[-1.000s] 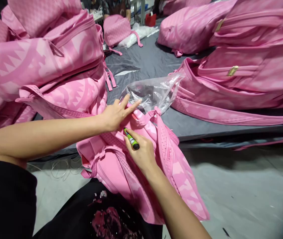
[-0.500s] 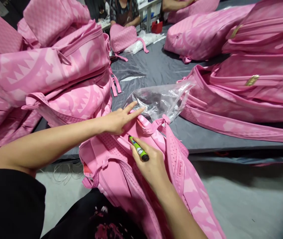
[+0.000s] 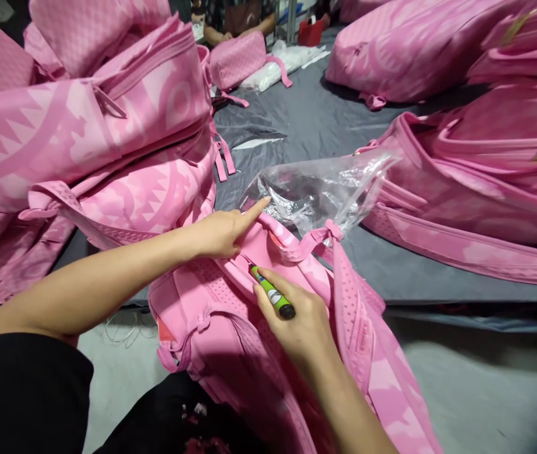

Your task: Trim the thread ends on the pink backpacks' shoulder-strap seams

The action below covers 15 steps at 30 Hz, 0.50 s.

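Observation:
A pink backpack (image 3: 224, 353) leans upright against the table edge in front of me, its back panel and straps toward me. My left hand (image 3: 224, 233) lies over its top edge and grips the fabric, index finger stretched out and the other fingertips partly hidden. My right hand (image 3: 297, 309) is closed around a green pen-shaped tool (image 3: 271, 292) with a black end. The tool's thin tip points at the panel close to my left thumb. I cannot tell whether it touches. Behind the backpack's top lies a clear plastic bag (image 3: 320, 183).
Pink backpacks are piled on the left (image 3: 155, 113), and more backpacks (image 3: 486, 183) lie on the right. A grey cover (image 3: 292, 126) lies over the table. Farther back are a small pink bag (image 3: 237, 60), a red box (image 3: 310, 33) and a person's arms (image 3: 261, 28).
One stretched finger of my left hand has folded in, leaving only the index finger out. My right hand and the green tool have shifted slightly right and down in view.

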Motion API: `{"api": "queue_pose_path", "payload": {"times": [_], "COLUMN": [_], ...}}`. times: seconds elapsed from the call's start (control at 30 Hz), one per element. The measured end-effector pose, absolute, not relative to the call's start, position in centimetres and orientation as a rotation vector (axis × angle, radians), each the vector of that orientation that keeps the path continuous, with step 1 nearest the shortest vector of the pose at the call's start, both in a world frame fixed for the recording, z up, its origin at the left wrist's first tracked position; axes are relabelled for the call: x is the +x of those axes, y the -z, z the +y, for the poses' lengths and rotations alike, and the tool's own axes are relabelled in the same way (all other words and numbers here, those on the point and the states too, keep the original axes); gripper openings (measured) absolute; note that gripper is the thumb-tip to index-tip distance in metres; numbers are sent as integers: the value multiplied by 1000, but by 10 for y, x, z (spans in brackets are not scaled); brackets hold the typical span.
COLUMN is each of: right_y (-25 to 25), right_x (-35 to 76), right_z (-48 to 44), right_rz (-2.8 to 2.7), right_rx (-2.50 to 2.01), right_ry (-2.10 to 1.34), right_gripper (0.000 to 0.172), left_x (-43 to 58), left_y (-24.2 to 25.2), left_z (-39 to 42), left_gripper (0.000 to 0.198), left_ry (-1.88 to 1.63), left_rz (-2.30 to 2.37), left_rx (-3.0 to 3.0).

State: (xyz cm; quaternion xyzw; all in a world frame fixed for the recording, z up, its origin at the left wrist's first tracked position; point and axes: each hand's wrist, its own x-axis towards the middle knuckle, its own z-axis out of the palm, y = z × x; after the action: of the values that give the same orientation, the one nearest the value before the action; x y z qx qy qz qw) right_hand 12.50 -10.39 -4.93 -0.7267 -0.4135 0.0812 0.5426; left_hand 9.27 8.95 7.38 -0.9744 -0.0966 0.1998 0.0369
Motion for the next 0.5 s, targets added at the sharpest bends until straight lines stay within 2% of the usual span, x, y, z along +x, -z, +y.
{"api": "queue_pose_path", "payload": {"times": [0.3,0.5], "right_y": [37,30], "right_x": [117,113], "right_z": [-87,-88], "right_rz": [-949,-865], "right_rx": [-1749,-1751], "right_ry": [-77,-157], "right_gripper": [29,25], "left_x": [94,93], "left_y": [-67,-67], "left_z": [86,84], "left_gripper": [101,100], "left_ry": [-595,-589], "left_rz": [-307,-334], "left_rx": [-2958,-2937]}}
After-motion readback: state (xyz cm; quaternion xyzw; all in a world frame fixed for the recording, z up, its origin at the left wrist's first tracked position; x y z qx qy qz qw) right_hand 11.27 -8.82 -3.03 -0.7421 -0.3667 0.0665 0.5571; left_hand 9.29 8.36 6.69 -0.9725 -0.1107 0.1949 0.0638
